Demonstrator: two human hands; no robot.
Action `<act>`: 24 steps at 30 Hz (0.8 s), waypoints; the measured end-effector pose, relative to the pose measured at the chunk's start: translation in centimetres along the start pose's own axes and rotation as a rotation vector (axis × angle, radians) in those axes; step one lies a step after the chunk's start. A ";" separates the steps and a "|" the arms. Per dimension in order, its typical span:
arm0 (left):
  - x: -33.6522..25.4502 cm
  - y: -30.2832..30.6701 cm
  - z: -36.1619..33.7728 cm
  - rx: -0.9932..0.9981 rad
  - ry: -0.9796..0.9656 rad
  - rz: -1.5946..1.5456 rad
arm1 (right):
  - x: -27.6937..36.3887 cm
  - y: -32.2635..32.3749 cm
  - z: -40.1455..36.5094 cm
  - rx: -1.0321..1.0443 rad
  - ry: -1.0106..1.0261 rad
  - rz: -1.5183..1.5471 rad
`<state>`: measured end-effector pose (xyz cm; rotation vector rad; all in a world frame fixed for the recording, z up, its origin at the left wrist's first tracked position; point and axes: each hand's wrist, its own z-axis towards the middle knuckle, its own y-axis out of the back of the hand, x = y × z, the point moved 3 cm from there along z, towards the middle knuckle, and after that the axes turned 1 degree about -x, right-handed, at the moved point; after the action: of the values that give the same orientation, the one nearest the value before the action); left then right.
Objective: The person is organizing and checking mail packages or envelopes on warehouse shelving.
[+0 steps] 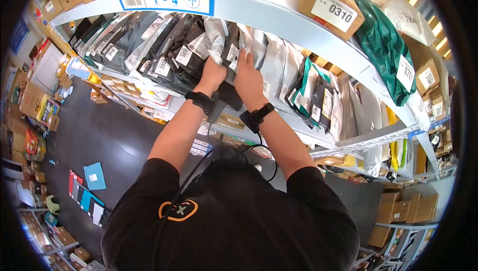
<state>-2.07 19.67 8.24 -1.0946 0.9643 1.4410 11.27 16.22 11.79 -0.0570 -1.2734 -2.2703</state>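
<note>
Both my hands reach into a row of upright plastic mailer bags on the shelf. My left hand (214, 75) is in among the bags, touching the lower part of a crumpled light-grey mailer bag (215, 32); its fingers are hidden. Close beside it, my right hand (248, 80) has at least two fingers stretched upward against the bags. A dark mailer bag with a white label (232, 52) stands between the hands. To the left are black mailer bags with printed labels (183, 55). White mailer bags (275, 59) stand to the right. Straps with small devices circle both wrists.
Above the bags runs a metal shelf beam with a "1-4" sign (167, 2). A carton labelled 0310 (331, 4) and a green bag (381, 42) rest on the upper shelf, the bag hanging over its edge. Flat packages (88, 199) lie on the floor. A cable hangs by my arms.
</note>
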 end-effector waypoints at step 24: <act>-4.7 1.9 -0.9 0.171 0.396 -0.201 | 3.1 1.7 1.3 0.291 -0.035 0.028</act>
<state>-3.63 17.31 12.54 -1.3341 1.1911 0.9782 9.17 15.21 14.70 -0.0099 -1.5972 -2.0461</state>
